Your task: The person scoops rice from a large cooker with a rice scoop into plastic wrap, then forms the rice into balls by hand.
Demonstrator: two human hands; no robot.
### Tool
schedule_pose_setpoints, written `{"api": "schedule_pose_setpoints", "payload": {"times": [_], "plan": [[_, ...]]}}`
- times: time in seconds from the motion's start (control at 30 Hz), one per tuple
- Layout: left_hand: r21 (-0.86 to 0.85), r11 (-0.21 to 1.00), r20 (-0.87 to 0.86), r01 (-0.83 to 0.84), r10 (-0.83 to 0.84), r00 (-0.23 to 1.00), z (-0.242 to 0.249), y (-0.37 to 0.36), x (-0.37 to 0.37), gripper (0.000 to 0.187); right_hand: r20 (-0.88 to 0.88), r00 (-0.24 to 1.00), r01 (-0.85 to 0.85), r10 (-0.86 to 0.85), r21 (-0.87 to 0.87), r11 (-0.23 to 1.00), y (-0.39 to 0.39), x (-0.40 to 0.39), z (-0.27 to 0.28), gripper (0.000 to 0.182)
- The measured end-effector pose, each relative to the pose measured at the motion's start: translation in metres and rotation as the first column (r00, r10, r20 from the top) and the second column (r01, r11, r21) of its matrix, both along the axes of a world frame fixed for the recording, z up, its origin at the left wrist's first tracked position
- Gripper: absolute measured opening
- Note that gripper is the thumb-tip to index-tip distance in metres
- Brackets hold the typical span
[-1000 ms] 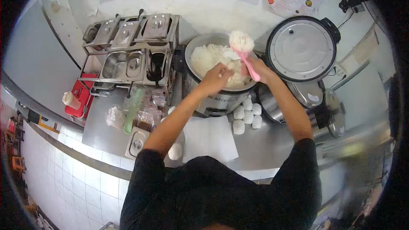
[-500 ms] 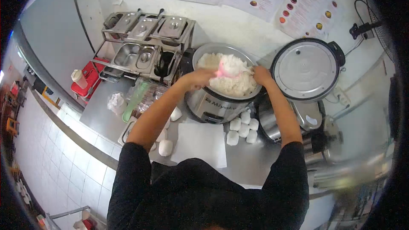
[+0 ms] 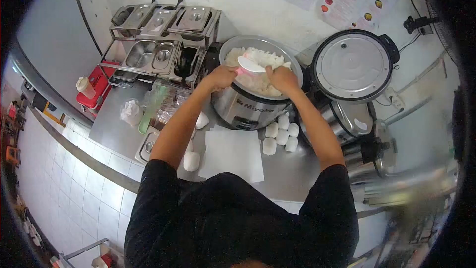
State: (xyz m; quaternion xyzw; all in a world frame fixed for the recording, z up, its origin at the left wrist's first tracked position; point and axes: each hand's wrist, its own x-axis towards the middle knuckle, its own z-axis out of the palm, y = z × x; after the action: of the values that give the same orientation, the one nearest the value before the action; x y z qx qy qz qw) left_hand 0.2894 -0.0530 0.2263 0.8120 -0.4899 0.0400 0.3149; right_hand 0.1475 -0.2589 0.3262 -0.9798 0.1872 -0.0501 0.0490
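Note:
My left hand (image 3: 220,78) is closed around a pink cup (image 3: 240,71) over the left side of the rice cooker. Smooth and oval, a white rice paddle (image 3: 252,64) lies across the top of the cup. My right hand (image 3: 282,80) grips its near end, fingers closed; the handle is hidden in the hand. Below both hands, cooked rice (image 3: 260,85) fills the open Miyako rice cooker (image 3: 248,106). White paper sheets (image 3: 233,156) lie in front of the cooker. Several white rounded blocks (image 3: 269,146) stand right of the paper, others (image 3: 191,161) to its left.
The round cooker lid (image 3: 353,67) stands raised on the right, above a steel pot (image 3: 337,121). A rack of steel food pans (image 3: 144,54) is at back left. Near it are a red box (image 3: 101,87), a squeeze bottle (image 3: 85,88) and plastic bags (image 3: 131,112).
Rice was heaped high above the pink cup; now the flat white paddle lies over it. My right hand has moved left from the cooker's rim, close to my left hand. The view has shifted slightly.

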Motion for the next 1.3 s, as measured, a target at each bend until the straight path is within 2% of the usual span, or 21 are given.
{"api": "schedule_pose_setpoints", "payload": {"times": [0.03, 0.07, 0.1, 0.17, 0.2, 0.27, 0.33, 0.43, 0.5, 0.53, 0.57, 0.63, 0.7, 0.77, 0.8, 0.83, 0.9, 1.0, 1.07, 1.23, 1.3], "plan": [[0.025, 1.0, -0.479, -0.017, 0.027, 0.877, 0.032, 0.015, -0.012, 0.044, 0.047, 0.999, -0.016, 0.016, 0.0, 1.0, -0.003, -0.001, -0.017, 0.062], [0.053, 0.998, -0.841, -0.023, 0.057, 0.538, 0.05, 0.025, -0.018, 0.043, 0.093, 0.995, -0.034, 0.035, -0.004, 0.999, -0.004, -0.003, -0.025, 0.061], [0.051, 0.998, -0.842, -0.024, 0.056, 0.536, 0.046, 0.026, -0.015, 0.043, 0.091, 0.995, -0.035, 0.036, -0.006, 0.999, -0.002, -0.009, -0.022, 0.061], [-0.042, 0.999, -0.927, -0.011, -0.035, 0.374, 0.04, 0.025, -0.005, 0.047, 0.073, 0.997, -0.034, 0.036, -0.028, 0.999, -0.001, -0.026, -0.013, 0.06], [0.021, 0.998, -0.926, 0.061, -0.004, 0.378, 0.045, 0.025, -0.001, 0.048, 0.072, 0.997, -0.026, 0.028, -0.027, 0.999, -0.003, -0.033, -0.01, 0.06], [0.015, 0.997, -0.931, 0.071, -0.012, 0.365, 0.046, 0.027, -0.002, 0.047, 0.074, 0.996, -0.036, 0.047, -0.139, 0.99, -0.013, -0.044, 0.001, 0.057], [0.006, 0.997, -0.935, 0.079, -0.023, 0.355, 0.044, 0.028, -0.004, 0.047, 0.055, 0.998, -0.03, 0.038, -0.143, 0.989, -0.021, -0.057, 0.022, 0.058], [-0.078, 0.997, -0.939, 0.008, -0.076, 0.336, 0.034, 0.03, 0.001, 0.046, 0.043, 0.999, -0.018, 0.026, -0.182, 0.983, -0.042, -0.055, 0.018, 0.056], [-0.064, 0.997, -0.95, 0.035, -0.072, 0.305, 0.035, 0.029, 0.003, 0.044, 0.243, 0.952, -0.117, 0.184, -0.268, 0.956, -0.047, -0.044, -0.009, 0.051], [-0.059, 0.997, -0.95, 0.046, -0.071, 0.303, 0.042, 0.03, -0.002, 0.044, 0.335, 0.941, -0.044, 0.048, -0.02, 0.999, -0.01, -0.048, 0.0, 0.052], [-0.044, 0.996, -0.962, 0.072, -0.062, 0.265, 0.049, 0.031, -0.007, 0.044, 0.269, 0.95, -0.128, 0.161, -0.136, 0.982, -0.016, -0.036, -0.021, 0.055], [-0.021, 0.995, -0.972, 0.098, -0.044, 0.232, 0.052, 0.031, -0.012, 0.044, 0.331, 0.943, 0.019, -0.021, 0.008, 1.0, -0.007, -0.017, -0.042, 0.058], [-0.01, 0.989, -0.983, 0.144, -0.036, 0.178, 0.053, 0.032, -0.012, 0.037, 0.334, 0.941, 0.05, -0.051, 0.011, 0.999, -0.011, -0.009, -0.04, 0.06], [-0.008, 0.993, -0.968, 0.115, -0.036, 0.247, 0.055, 0.033, -0.012, 0.039, 0.335, 0.939, 0.082, -0.083, 0.016, 0.996, -0.018, -0.001, -0.034, 0.062], [-0.014, 0.995, -0.951, 0.095, -0.043, 0.307, 0.055, 0.033, -0.014, 0.046, 0.292, 0.955, 0.068, -0.053, -0.042, 0.997, -0.025, 0.001, -0.031, 0.062], [-0.006, 0.994, -0.951, 0.105, -0.039, 0.308, 0.054, 0.032, -0.016, 0.046, 0.247, 0.969, 0.053, -0.026, -0.102, 0.993, -0.021, -0.003, -0.021, 0.063], [0.046, 0.997, -0.926, 0.058, 0.021, 0.376, 0.057, 0.028, -0.015, 0.05, 0.233, 0.971, 0.073, -0.046, -0.107, 0.992, -0.016, -0.01, 0.001, 0.063], [-0.006, 0.997, -0.874, 0.077, -0.043, 0.484, 0.056, 0.03, -0.023, 0.05, 0.211, 0.975, 0.062, -0.062, 0.007, 0.998, -0.003, -0.01, 0.007, 0.062], [-0.009, 0.997, -0.87, 0.077, -0.046, 0.491, 0.055, 0.029, -0.034, 0.049, 0.225, 0.963, 0.145, -0.147, 0.026, 0.989, 0.013, -0.005, -0.016, 0.063], [-0.004, 0.997, -0.841, 0.074, -0.043, 0.539, 0.053, 0.021, -0.034, 0.045, 0.133, 0.976, 0.167, -0.174, 0.064, 0.984, -0.009, 0.004, -0.029, 0.062], [0.066, 0.993, -0.825, 0.099, -0.001, 0.564, 0.05, 0.016, -0.03, 0.042, 0.11, 0.976, 0.179, -0.187, 0.078, 0.981, -0.028, 0.005, -0.035, 0.061]]}}
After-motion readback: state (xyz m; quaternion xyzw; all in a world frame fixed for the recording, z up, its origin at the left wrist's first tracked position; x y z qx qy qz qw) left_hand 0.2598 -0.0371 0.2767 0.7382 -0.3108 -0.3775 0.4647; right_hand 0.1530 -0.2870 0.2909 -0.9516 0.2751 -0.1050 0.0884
